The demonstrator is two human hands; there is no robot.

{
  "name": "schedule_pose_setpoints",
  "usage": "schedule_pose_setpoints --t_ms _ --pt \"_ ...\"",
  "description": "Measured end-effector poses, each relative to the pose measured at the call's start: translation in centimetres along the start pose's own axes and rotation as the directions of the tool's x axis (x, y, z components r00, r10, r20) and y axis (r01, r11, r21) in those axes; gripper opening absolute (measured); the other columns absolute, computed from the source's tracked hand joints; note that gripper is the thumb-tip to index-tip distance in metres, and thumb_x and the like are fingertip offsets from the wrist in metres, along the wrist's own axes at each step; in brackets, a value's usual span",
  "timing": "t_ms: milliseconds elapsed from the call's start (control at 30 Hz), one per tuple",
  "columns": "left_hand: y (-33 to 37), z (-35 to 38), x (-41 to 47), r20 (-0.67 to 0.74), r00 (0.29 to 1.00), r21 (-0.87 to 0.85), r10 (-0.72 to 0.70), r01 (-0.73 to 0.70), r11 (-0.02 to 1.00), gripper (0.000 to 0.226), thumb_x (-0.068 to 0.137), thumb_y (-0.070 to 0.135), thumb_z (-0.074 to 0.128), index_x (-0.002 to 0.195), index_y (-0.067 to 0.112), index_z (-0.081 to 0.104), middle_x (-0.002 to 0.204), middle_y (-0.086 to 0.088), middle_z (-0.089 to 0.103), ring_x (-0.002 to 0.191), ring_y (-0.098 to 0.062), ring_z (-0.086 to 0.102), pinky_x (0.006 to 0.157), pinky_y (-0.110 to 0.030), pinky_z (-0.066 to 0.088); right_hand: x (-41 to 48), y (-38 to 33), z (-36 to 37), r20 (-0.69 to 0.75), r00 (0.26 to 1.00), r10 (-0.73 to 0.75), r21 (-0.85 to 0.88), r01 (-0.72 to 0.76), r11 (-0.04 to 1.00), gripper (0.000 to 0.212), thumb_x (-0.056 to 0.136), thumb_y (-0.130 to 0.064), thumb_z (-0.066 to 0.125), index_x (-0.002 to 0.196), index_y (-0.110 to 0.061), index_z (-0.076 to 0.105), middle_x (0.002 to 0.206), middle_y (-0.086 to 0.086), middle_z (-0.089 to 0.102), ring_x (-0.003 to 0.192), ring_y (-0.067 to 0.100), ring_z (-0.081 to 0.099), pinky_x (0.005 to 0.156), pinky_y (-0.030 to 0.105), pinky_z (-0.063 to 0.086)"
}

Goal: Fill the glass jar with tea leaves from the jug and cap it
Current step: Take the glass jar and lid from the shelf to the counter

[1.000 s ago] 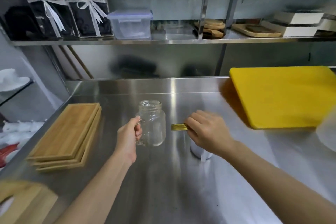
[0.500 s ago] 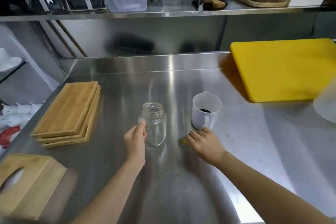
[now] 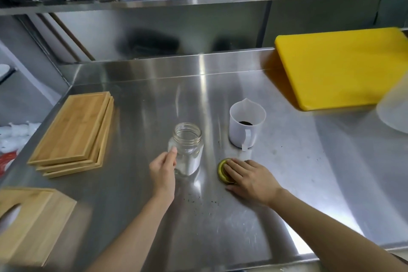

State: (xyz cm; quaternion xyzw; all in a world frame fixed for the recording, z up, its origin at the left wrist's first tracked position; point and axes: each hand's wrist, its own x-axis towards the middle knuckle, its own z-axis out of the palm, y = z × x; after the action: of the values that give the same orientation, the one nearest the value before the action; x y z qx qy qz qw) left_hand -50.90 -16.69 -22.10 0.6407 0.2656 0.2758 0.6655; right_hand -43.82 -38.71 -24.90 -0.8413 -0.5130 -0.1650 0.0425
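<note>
In the head view, we see the clear, empty glass jar with a threaded mouth [image 3: 187,149] standing upright on the brushed steel counter [image 3: 309,172] at centre frame, uncapped. Our left hand [image 3: 163,172] touches its left side with loosely curled fingers, a steadying contact, we judge, rather than a full clamp. Just right of it, our right hand [image 3: 249,178] lies flat, fingers spread, on the round gold metal lid [image 3: 221,170], which rests on the counter; nothing is pinched, and we read this as parking the lid close for capping later.

Above the lid, toward centre right, stands the white plastic jug with spout and handle [image 3: 246,127], dark tea leaves [image 3: 245,123] in its bottom, handle turned toward us for an easy reach. Nothing blocks the path between jug and jar. A stack of bamboo trays [image 3: 72,132] sits at left and a yellow cutting board [image 3: 344,66] at upper right, both well apart. Dark crumbs [image 3: 198,199] dot the counter below the jar.
</note>
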Motion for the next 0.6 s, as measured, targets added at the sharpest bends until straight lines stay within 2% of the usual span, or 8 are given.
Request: schedule_pose_setpoints --t_ms 67,167,367,500,567,600 --pt "-0.3 0.1 0.0 0.014 1.000 -0.036 -0.017 0.018 0.999 0.040 0.089 0.014 0.056 0.054 0.008 0.040 0.052 -0.003 0.030 0.043 -0.005 0.026 0.042 -0.017 0.021 0.0 -0.1 -0.3 0.019 1.000 0.018 0.008 -0.019 1.000 0.051 0.073 -0.045 0.075 0.105 -0.005 0.069 0.109 0.008 0.072 0.100 0.023 0.068 0.068 0.029 0.058" --pt "-0.9 0.3 0.0 0.065 0.996 -0.090 -0.059 0.064 0.994 0.045 0.090 0.014 0.053 0.047 0.017 0.039 0.042 0.008 0.037 0.040 -0.004 0.030 0.040 -0.014 0.025 0.2 -0.2 -0.6 0.014 0.999 0.031 0.013 -0.031 0.999 0.050 0.069 -0.042 0.079 0.104 -0.007 0.070 0.108 0.006 0.073 0.099 0.021 0.068 0.068 0.027 0.058" --pt "-2.7 0.8 -0.6 0.114 0.988 -0.089 -0.100 0.110 0.990 0.040 0.095 0.022 0.047 0.056 0.012 0.053 0.040 0.008 0.047 0.041 -0.004 0.039 0.042 -0.012 0.034 0.2 0.0 -1.1 0.014 0.996 0.083 0.074 -0.084 0.994 0.044 0.071 -0.039 0.079 0.102 -0.009 0.071 0.105 0.004 0.074 0.094 0.021 0.070 0.069 0.027 0.058" --pt "-3.2 0.6 -0.6 0.114 0.990 -0.054 -0.084 0.090 0.994 0.039 0.094 0.029 0.047 0.061 0.009 0.052 0.044 0.007 0.048 0.046 -0.005 0.040 0.046 -0.014 0.035 0.1 0.4 -2.0 -0.056 0.986 0.156 0.154 -0.146 0.977 0.018 0.074 -0.022 0.078 0.084 -0.008 0.071 0.074 0.004 0.072 0.062 0.024 0.066 0.055 0.029 0.054" --pt "-3.3 0.6 -0.7 0.104 0.991 -0.036 -0.080 0.084 0.996 0.039 0.093 0.031 0.047 0.061 0.010 0.052 0.045 0.007 0.048 0.047 -0.006 0.040 0.049 -0.019 0.035 0.2 0.6 -2.6 -0.117 0.946 0.304 0.218 -0.274 0.937 0.008 0.075 -0.013 0.075 0.076 -0.007 0.069 0.060 0.004 0.067 0.052 0.026 0.061 0.055 0.031 0.052" --pt "-3.3 0.6 -0.8 0.100 0.992 -0.029 -0.077 0.080 0.996 0.040 0.093 0.032 0.046 0.060 0.011 0.052 0.045 0.007 0.048 0.047 -0.006 0.040 0.050 -0.022 0.035 0.2 0.7 -2.9 -0.136 0.902 0.411 0.271 -0.365 0.891 0.007 0.076 -0.009 0.073 0.073 -0.006 0.068 0.058 0.005 0.066 0.052 0.027 0.061 0.056 0.034 0.049"
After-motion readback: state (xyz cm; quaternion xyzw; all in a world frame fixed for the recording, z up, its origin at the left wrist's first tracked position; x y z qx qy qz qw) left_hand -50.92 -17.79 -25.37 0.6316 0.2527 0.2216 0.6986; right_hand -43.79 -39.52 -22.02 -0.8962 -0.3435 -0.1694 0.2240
